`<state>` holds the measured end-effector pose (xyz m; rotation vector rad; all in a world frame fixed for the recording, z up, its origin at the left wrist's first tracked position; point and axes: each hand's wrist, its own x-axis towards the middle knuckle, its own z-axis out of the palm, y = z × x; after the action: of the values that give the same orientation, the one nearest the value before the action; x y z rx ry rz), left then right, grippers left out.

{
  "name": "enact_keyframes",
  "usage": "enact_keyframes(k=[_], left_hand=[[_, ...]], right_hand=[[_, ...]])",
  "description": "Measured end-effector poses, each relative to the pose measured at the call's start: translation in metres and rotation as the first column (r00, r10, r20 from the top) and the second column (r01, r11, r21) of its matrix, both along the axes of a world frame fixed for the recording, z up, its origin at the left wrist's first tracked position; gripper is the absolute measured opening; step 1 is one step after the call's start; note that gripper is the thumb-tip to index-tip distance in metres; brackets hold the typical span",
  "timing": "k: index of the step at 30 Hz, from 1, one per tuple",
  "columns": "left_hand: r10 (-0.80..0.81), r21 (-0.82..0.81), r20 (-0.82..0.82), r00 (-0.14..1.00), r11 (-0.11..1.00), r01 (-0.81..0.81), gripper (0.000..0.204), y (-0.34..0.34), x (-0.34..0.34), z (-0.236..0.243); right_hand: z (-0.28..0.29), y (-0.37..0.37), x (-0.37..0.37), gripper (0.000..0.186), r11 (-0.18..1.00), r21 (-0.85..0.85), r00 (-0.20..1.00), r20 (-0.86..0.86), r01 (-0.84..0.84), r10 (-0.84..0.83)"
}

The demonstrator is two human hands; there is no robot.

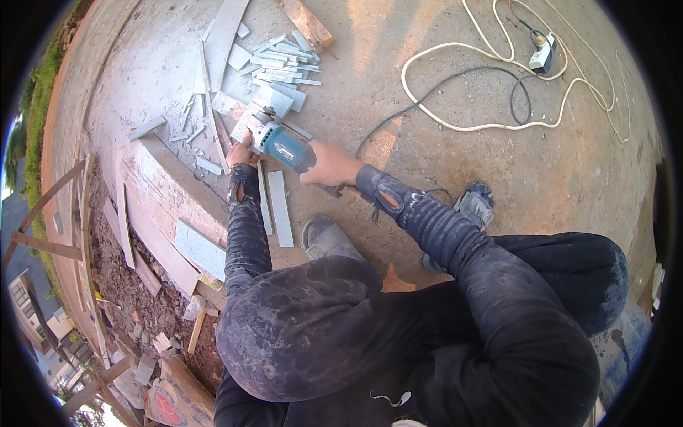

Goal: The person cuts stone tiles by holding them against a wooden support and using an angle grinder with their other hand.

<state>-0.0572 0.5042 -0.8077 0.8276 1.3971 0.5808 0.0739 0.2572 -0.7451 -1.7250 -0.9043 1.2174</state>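
A teal angle grinder (284, 147) with a metal head lies across the middle of my work spot, its rear body wrapped by my right hand (331, 164). Beside the grinder's head is my left hand (243, 153), fingers bent; the grinder partly hides what they grip. A pale tile piece (276, 98) lies just beyond the head. Cut tile strips (284, 62) form a loose pile farther away. Two long strips, one of them a grey tile strip (280, 208), lie close to my shoe (329, 238). The grinder's disc is hard to make out.
A white extension socket (542, 55) with a looped cream cable (455, 128) and a dark cord (435, 91) sits at the far right. At left are a concrete ledge (167, 181), larger tiles (200, 248), rubble (124, 306) and wooden posts (87, 235). A wood block (307, 25) lies far off.
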Motion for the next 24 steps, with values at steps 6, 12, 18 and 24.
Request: enact_keyframes(k=[6, 12, 18, 24], left_hand=[[-0.038, -0.007, 0.033, 0.999, 0.999, 0.038, 0.057, 0.005, -0.003, -0.006], [-0.018, -0.015, 0.007, 1.0, 1.0, 0.018, 0.061, 0.01, -0.005, -0.01], [-0.044, -0.013, 0.001, 0.999, 0.999, 0.044, 0.062, 0.008, -0.004, -0.008], [-0.066, -0.015, -0.002, 0.998, 0.998, 0.066, 0.064, 0.004, -0.002, -0.004]], right_hand=[[-0.008, -0.002, -0.002, 0.069, 0.999, 0.027, 0.999, -0.034, 0.028, -0.027], [-0.013, -0.004, -0.002, 0.072, 0.998, 0.048, 0.999, -0.035, 0.026, -0.025], [-0.011, -0.008, -0.002, 0.069, 0.999, 0.033, 0.999, -0.014, 0.034, -0.034], [-0.01, -0.01, -0.001, 0.066, 0.999, 0.024, 0.999, -0.005, 0.037, -0.037]])
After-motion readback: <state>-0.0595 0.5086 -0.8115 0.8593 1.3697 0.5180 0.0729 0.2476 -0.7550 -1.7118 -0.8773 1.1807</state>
